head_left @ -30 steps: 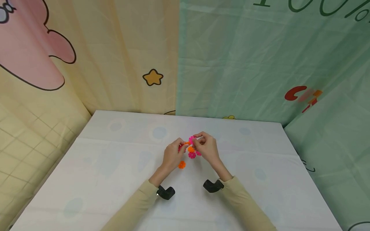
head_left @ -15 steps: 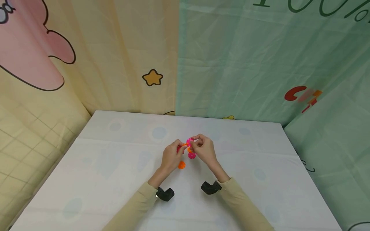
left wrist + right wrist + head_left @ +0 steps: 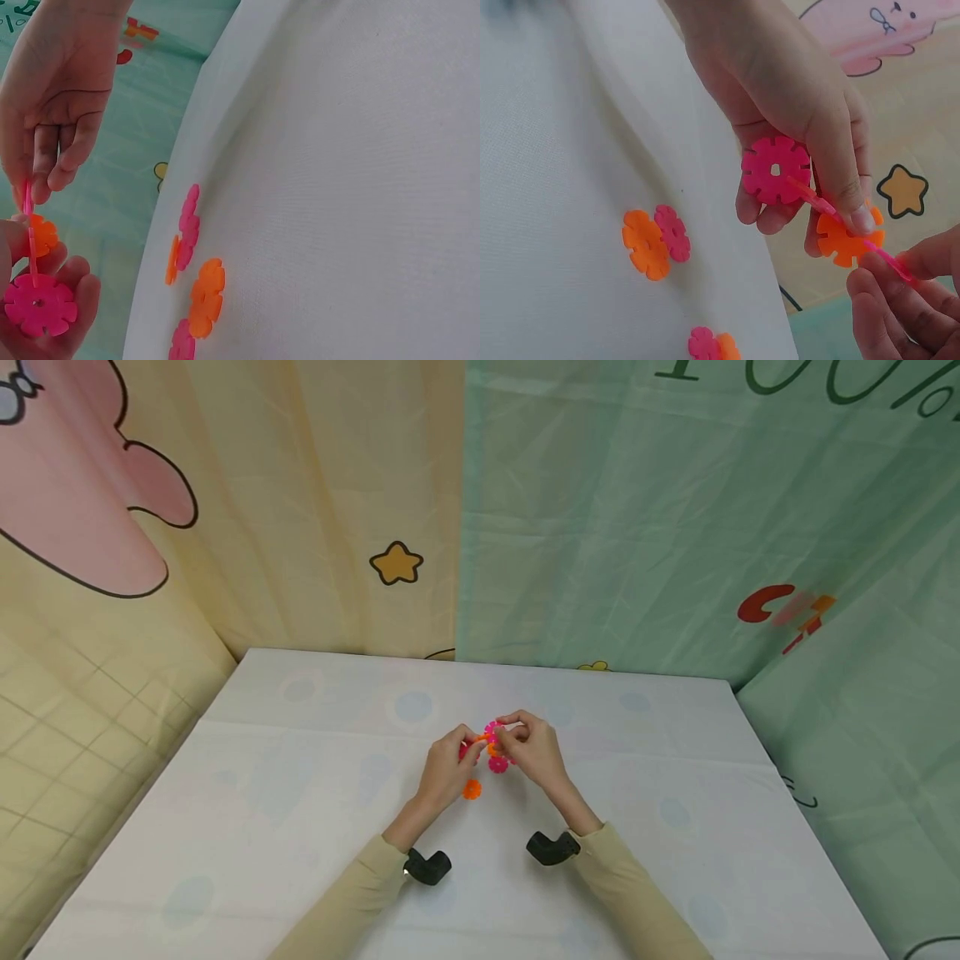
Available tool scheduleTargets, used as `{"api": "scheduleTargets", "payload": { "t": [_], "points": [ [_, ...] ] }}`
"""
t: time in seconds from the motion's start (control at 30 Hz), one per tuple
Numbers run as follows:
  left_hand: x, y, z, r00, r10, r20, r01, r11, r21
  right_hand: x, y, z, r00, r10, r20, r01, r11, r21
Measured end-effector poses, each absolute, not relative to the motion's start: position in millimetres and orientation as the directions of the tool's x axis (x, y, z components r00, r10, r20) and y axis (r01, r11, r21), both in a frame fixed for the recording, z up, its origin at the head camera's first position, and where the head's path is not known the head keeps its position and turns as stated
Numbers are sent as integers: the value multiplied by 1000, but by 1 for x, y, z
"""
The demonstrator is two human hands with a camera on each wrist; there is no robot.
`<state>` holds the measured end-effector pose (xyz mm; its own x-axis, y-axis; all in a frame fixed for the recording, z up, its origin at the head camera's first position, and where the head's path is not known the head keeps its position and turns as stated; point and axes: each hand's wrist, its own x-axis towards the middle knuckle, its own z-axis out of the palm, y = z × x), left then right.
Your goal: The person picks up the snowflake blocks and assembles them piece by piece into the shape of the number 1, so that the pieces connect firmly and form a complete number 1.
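Observation:
The left hand grips a joined chain of notched flower-shaped discs. In the right wrist view its thumb lies on an orange disc, and a pink disc sits by its curled fingers, with a pink piece edge-on between them. The right hand pinches a pink disc, seen edge-on, whose edge meets that orange disc. How deep it sits in a notch I cannot tell. Both hands are above the white table, close together.
On the white table below the hands lie an orange disc, a pink disc and other pink and orange discs, partly hidden. Patterned curtains stand behind the table. A black wrist mount is beside each forearm.
Since a second ago the right hand has shifted slightly left and down, with the pink disc in its fingers. The left hand has barely moved and keeps its grip.

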<state>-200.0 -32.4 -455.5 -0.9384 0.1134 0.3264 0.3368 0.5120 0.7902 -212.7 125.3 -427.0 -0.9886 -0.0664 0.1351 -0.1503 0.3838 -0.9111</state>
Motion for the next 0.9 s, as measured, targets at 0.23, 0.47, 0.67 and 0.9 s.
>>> {"api": "scheduleTargets", "payload": {
  "t": [0.23,0.47,0.67,0.9],
  "points": [
    [-199,-34,-457,-944,127,303,328,444,834,-214,130,-427,-989,-61,135,-148,373,-916],
    [-199,-36,-458,-956,145,255,291,360,886,-214,130,-427,-989,-36,141,-145,349,-926],
    [-199,-37,-457,-972,158,173,212,271,939,-215,129,-429,-989,-24,146,-145,338,-930],
    [-199,-38,-454,-974,169,150,192,273,942,-216,128,-430,-990,-11,144,-139,332,-933]
  ]
}}
